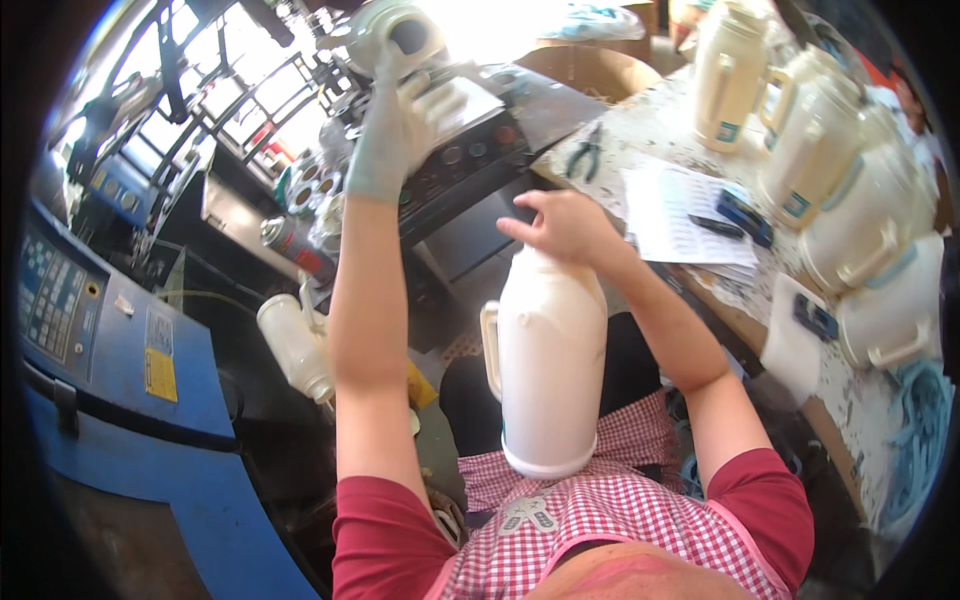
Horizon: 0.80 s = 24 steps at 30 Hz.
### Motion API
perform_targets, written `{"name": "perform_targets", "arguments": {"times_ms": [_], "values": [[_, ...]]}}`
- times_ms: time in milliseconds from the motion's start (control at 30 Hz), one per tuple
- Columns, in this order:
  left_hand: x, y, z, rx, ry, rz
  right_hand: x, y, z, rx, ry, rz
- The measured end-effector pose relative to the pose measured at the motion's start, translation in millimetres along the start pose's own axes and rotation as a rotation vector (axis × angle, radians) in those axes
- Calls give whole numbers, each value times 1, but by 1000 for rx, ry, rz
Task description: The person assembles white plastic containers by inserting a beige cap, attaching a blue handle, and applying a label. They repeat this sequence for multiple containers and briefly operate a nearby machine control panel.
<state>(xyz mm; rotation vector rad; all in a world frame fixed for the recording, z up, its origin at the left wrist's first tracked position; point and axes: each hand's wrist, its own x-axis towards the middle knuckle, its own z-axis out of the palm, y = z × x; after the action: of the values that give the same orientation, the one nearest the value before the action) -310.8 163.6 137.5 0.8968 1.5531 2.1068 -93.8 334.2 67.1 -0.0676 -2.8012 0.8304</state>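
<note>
A large cream plastic jug (552, 350) with a side handle rests on my lap, its neck pointing away from me. My right hand (568, 228), bare, lies over that neck. Its thumb and forefinger reach out apart to the left, while the other fingers are hidden, closed around the jug's top. My left hand (398, 130) wears a pale glove and is raised at the far left centre. One finger reaches up to another cream jug (400, 35) with a dark round opening; the remaining fingers are smeared by motion, so their grip is unclear.
On the right, a worn worktable (655, 120) bears several cream jugs (728, 75), papers (680, 215), pliers (584, 153) and blue strips (915, 430). A blue machine (130, 380) with a keypad stands at left. Near my left arm are another jug (290, 345) and a spray can (297, 248).
</note>
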Motion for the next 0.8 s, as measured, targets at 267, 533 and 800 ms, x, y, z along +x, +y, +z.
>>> {"name": "perform_targets", "arguments": {"times_ms": [267,533,800], "values": [[-193,-40,172,1096,-230,-135,-169,45,5,707,398,7],[-227,43,89,1030,-68,-16,-541,219,-196,64,1174,843],[-274,-10,124,986,-109,173,-679,355,-280,-273,883,1559]]}}
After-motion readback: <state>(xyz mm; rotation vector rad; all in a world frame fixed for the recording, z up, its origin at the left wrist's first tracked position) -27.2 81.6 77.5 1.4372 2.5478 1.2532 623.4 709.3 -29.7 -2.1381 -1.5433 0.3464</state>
